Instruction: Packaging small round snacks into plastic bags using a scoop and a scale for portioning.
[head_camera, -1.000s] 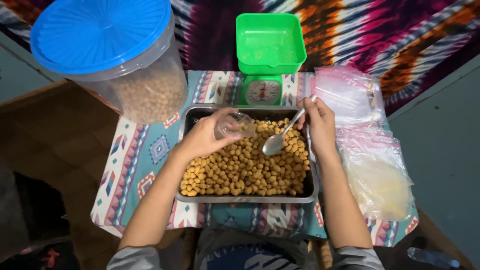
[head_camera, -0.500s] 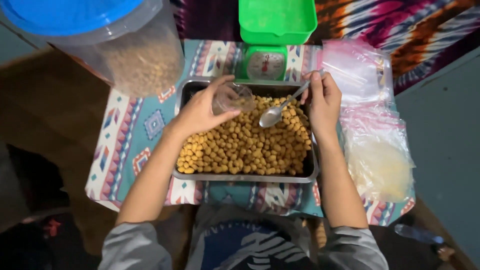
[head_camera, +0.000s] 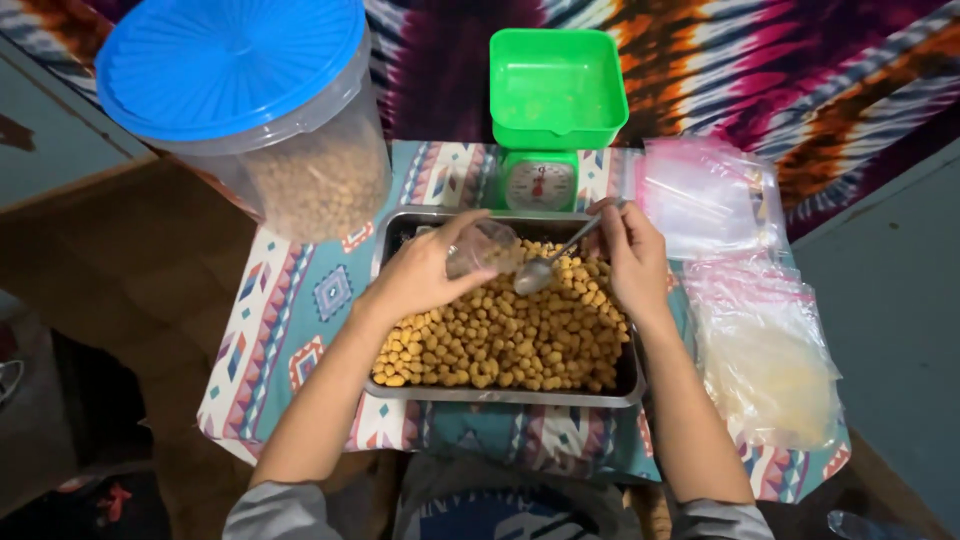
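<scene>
the left hand (head_camera: 425, 275) grips a small clear bag (head_camera: 482, 248) tilted over the metal tray (head_camera: 505, 395), just beside the spoon (head_camera: 545, 265) pinched in the right hand (head_camera: 632, 255). the bag looks barely filled; the tray remains heaped with yellow snacks (head_camera: 500, 335).

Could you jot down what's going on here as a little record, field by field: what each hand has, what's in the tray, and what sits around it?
left hand: holds a small clear bag, tilted over the tray
right hand: holds a metal spoon, its bowl at the bag's mouth
tray: metal, rectangular, holds yellow-brown nuggets
behind tray: green kitchen scale with green bowl
left of tray: clear tub with blue lid, brown pellets inside
right of tray: stacks of clear zip bags
surface: patterned cloth
</scene>
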